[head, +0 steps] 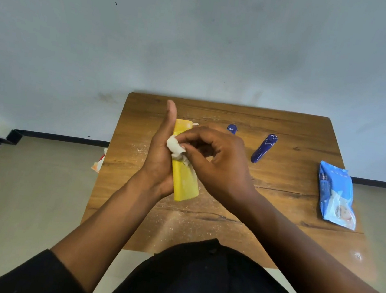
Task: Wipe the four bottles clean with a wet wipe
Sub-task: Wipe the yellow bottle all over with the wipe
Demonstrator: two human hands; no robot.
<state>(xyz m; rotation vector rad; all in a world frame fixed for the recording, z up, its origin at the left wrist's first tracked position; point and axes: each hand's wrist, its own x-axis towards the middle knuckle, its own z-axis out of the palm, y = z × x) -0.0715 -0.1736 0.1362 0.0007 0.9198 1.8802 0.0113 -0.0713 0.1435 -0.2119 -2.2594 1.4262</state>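
Observation:
My left hand (pixel 159 156) grips a tall yellow bottle (pixel 184 181) above the wooden table (pixel 291 187), thumb pointing up along its side. My right hand (pixel 212 158) pinches a crumpled white wet wipe (pixel 175 147) against the bottle's upper half. A dark blue bottle (pixel 264 148) lies on the table to the right of my hands. The top of a second dark blue bottle (pixel 232 128) shows just behind my right hand; the rest of it is hidden.
A light blue pack of wet wipes (pixel 336 195) lies near the table's right edge. White dust speckles the tabletop. A scrap of orange and white packaging (pixel 99 161) lies on the floor by the table's left edge. A pale wall stands behind the table.

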